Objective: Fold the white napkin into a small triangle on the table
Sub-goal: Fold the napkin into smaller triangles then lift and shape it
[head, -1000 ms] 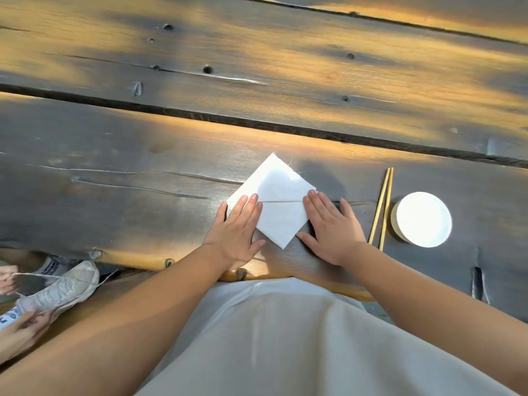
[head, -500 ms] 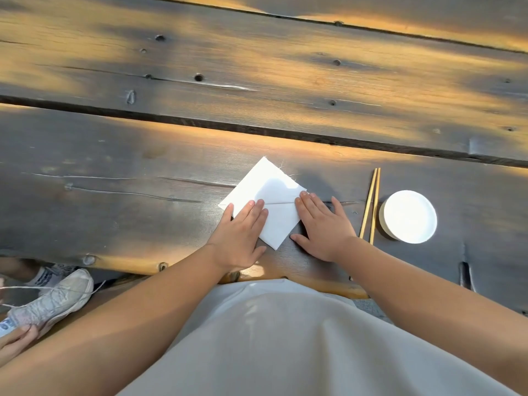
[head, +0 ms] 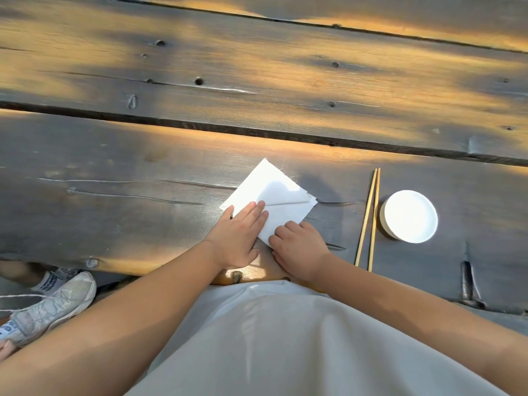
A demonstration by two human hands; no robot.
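Observation:
The white napkin [head: 273, 192] lies on the wooden table [head: 114, 178] as a small diamond shape, with a fold line running across its middle. My left hand [head: 240, 238] rests flat on its left corner, fingers pressed together on the cloth. My right hand [head: 300, 247] has its fingers curled at the near bottom corner of the napkin and pinches that corner. The bottom tip of the napkin is hidden under my right fingers.
A pair of wooden chopsticks [head: 368, 218] lies to the right of the napkin, and a round white dish [head: 410, 215] sits beyond them. A dark gap [head: 257, 132] runs between the planks. Another person's white sneaker [head: 54, 310] shows below the table edge at left.
My right hand has slid from the napkin's right side down to its near corner and curled its fingers on it. My left hand stays flat on the left part.

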